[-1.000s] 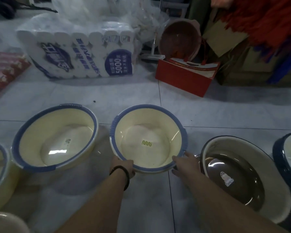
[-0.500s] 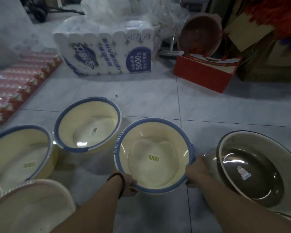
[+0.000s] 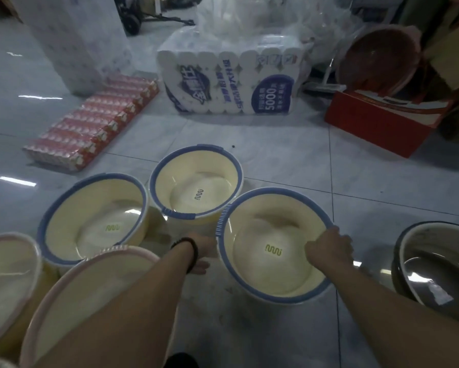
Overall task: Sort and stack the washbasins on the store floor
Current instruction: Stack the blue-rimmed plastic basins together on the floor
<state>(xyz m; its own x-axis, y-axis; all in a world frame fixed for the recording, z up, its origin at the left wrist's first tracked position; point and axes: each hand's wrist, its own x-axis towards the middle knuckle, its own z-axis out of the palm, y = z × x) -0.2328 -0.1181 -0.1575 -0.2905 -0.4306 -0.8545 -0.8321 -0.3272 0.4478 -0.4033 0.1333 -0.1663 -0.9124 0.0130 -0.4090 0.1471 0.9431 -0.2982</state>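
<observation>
Basins (image 3: pixel 273 245) on grey tile floor (image 3: pixel 289 166)

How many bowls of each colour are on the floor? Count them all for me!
Cream basins with blue rims: 3
Cream basins with pink rims: 2
Dark-rimmed basin with a dark inside: 1
Reddish-brown basin, leaning at the back: 1
Total: 7, not counting a rim sliver at the bottom left corner.

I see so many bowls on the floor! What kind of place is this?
Probably a shop or its stockroom. Matching blue-rimmed washbasins sit on the tiled floor, with a big wrapped pack of tissue rolls and shrink-wrapped red packets behind them.
</observation>
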